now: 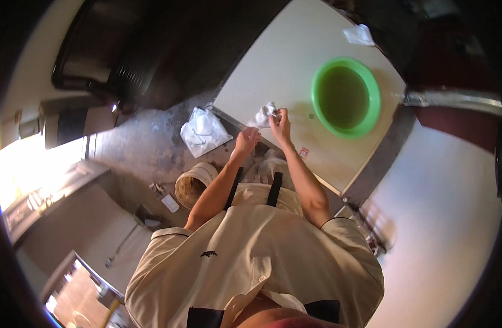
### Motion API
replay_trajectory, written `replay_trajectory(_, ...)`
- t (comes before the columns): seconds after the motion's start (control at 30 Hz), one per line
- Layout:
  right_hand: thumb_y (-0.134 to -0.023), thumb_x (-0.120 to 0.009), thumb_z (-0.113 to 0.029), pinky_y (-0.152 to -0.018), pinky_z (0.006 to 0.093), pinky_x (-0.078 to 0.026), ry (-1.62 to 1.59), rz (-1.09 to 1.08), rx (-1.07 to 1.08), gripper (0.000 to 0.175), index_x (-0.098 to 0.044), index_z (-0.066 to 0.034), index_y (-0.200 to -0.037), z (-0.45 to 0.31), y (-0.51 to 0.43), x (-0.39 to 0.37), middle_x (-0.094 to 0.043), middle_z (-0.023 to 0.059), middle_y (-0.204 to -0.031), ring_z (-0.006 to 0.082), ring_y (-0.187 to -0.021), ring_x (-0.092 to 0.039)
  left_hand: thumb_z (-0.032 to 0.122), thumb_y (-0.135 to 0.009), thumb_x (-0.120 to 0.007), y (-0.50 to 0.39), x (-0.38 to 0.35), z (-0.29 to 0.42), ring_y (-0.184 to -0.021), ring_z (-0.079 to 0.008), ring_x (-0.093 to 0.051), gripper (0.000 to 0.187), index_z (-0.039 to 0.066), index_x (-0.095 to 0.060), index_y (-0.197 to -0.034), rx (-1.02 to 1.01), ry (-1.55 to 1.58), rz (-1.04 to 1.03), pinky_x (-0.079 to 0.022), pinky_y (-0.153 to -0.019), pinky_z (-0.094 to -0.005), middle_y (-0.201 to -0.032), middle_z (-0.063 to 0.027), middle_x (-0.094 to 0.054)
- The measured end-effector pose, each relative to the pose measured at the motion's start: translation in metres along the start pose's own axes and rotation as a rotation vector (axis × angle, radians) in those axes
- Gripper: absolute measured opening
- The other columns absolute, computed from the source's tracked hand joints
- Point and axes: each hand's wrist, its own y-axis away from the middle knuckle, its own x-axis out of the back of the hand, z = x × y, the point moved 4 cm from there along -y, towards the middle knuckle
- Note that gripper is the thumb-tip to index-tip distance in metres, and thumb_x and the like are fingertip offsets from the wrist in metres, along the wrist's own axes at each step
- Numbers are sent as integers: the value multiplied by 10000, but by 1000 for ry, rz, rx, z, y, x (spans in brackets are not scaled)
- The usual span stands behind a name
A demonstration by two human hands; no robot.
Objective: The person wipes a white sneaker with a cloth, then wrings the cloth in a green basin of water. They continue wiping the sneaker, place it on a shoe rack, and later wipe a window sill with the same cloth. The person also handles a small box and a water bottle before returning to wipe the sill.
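Observation:
A crumpled white cloth (264, 115) is held above the near edge of a pale flat table (267, 69). My right hand (281, 126) grips the cloth at its right end with bent fingers. Below and to the left of the cloth is my left hand (248, 138); it is blurred, and whether it holds part of the cloth cannot be told. To the right of both hands, a green plastic basin (376, 100) of murky liquid stands on the table. A small red and white label (304, 153) lies near the table's front edge.
A white plastic bag (205, 131) lies beyond the table's left corner. An off-white bucket (208, 173) with brownish contents is tipped towards me beside my left forearm. Another clear plastic bag (359, 35) lies at the table's far edge. A metallic pipe (451, 100) runs past the right corner.

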Motion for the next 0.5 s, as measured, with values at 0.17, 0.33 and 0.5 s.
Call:
replay_trajectory(0.17, -1050, -638, -265, -595, 334, -461, -65, 168, -104, 229, -569, -65, -1138, -15, 15, 38, -630, 94, -764, 171, -634, -557, 420, -1056, -629, -26, -50, 73, -994, -147, -683, 426, 46, -650, -1259, 48, 47, -75, -569, -788, -316, -1093, -39, -710)
replay_trajectory(0.33, -1045, -645, -233, -745, 378, -551, -154, 368, -43, 245, -603, 2, -1100, -35, 15, 106, -700, 204, -886, 304, -824, -724, 342, -1032, -681, -41, -100, 117, -800, -84, -611, 355, -7, -738, -1011, -309, -169, -155, -512, -743, -293, -827, 2, -705)
replay_trajectory(0.5, -1064, -654, -215, -674, 251, -450, -413, 618, -66, 233, -588, -3, -993, -22, 0, 166, -615, 11, -811, 73, -755, -549, 404, -1007, -700, -55, -159, 152, -611, -69, -463, 521, -51, -677, -755, -459, -536, -72, -424, -551, -358, -579, -123, -560)
